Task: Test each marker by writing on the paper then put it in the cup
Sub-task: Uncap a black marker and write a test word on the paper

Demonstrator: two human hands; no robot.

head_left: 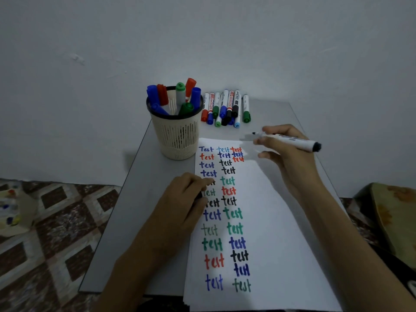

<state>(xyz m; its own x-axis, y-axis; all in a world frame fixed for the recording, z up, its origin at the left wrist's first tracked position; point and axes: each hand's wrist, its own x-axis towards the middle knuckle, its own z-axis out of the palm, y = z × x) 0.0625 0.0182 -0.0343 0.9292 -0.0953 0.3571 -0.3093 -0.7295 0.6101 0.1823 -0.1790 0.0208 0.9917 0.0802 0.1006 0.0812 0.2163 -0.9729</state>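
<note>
Your right hand point(286, 152) hovers over the upper right of the paper point(281, 221), its fingers point(276, 129) pinching the black marker point(292, 141) along the barrel. The bare tip points left toward the blank space beside the third column of "test" words. That is probably where the next word goes, since the two left columns are full.

Your left hand point(184, 199) rests at the centre of the frame on the paper's left edge, likely to keep the sheet from sliding under the stroke. Its fingers are curled around something dark, which looks like the black cap point(198, 196), kept ready for recapping.

The mesh cup point(177, 136) stands upper centre on the table point(139, 210), touching or just off the paper's top left corner, and already holds several tested markers. The untested markers point(225, 109) lie in a row just right of the cup, within easy reach.
</note>
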